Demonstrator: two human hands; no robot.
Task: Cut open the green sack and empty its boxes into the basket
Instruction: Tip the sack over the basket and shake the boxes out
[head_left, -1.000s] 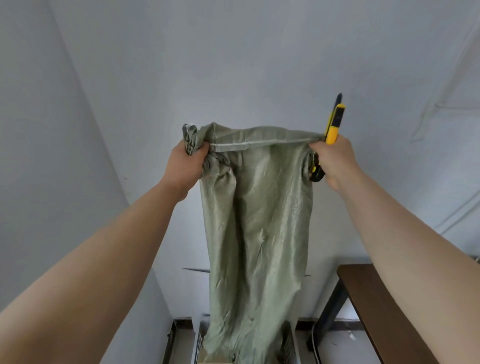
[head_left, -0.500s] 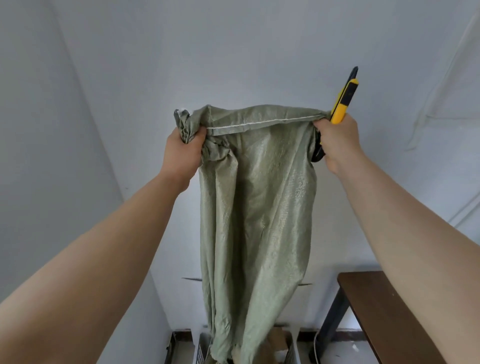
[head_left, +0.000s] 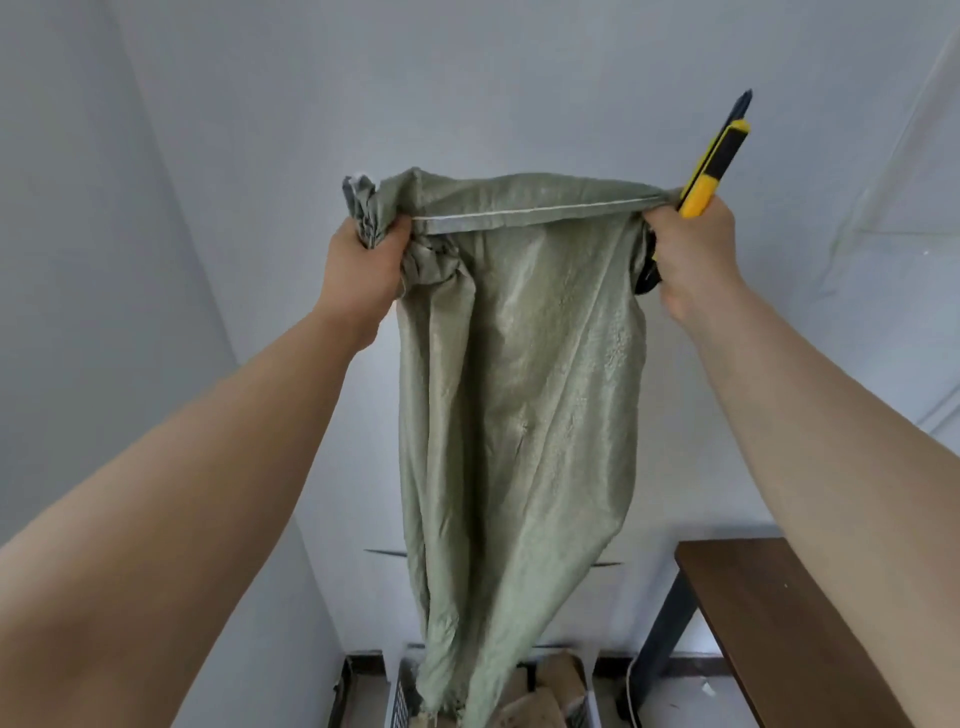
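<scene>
1. The pale wall (head_left: 519, 78) fills the background in front of us and meets a second wall in a corner on the left.
2. We hold the green woven sack (head_left: 519, 389) up high against that wall. Its stitched seam is stretched level between our hands, and the limp body hangs straight down, with the frayed lower end over the basket.
3. A dark brown table (head_left: 779, 623) with a black leg stands at lower right, well apart from the sack.
4. The slatted basket (head_left: 402, 701) sits on the floor at the bottom edge, partly hidden behind the sack.
5. Brown cardboard boxes (head_left: 558, 680) lie in the basket, just right of the sack's tail.
6. Our left hand (head_left: 358, 270) is fisted round the bunched left corner of the sack.
7. Our right hand (head_left: 691, 254) grips the right corner, its fingers curled round both cloth and knife.
8. The yellow and black utility knife (head_left: 711, 166) sticks up and rightward out of that fist.
</scene>
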